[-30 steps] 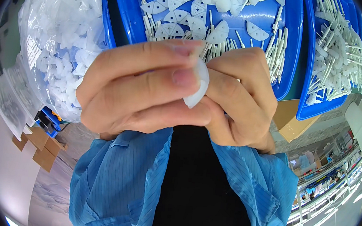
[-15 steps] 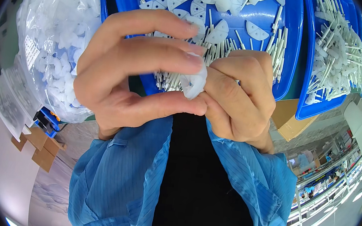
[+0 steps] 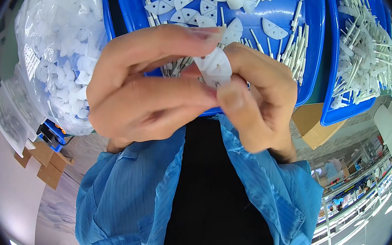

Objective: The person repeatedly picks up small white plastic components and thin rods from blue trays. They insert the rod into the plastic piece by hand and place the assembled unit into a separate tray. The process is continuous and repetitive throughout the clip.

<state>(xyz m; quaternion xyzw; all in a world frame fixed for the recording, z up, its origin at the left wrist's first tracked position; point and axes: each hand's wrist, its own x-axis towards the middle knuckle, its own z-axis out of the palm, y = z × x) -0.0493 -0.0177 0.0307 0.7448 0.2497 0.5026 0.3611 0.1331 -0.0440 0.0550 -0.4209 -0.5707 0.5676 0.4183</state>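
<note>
Between my two hands is a small white plastic piece [image 3: 214, 66], curved and pierced with small holes. My left hand [image 3: 143, 79] pinches it from the left with bent fingers and thumb. From the right, my right hand [image 3: 259, 98] grips its other edge, thumb pressed near the lower end. Whether a thin pin sits in the piece is hidden by the fingers. Beyond the hands, a blue tray [image 3: 312, 53] holds similar white semicircular pieces [image 3: 275, 29] and many thin white rods [image 3: 297, 49] with metal ends.
A clear plastic bag [image 3: 60, 57] full of white parts bulges at the left. On the right, another blue tray [image 3: 331, 119] is heaped with assembled-looking white pieces and rods [image 3: 372, 59]. A cardboard box [image 3: 316, 127] stands below it.
My hands have turned the white piece, so its holed face now shows. My right thumb has come over its lower end, and my left fingers have shifted round it.
</note>
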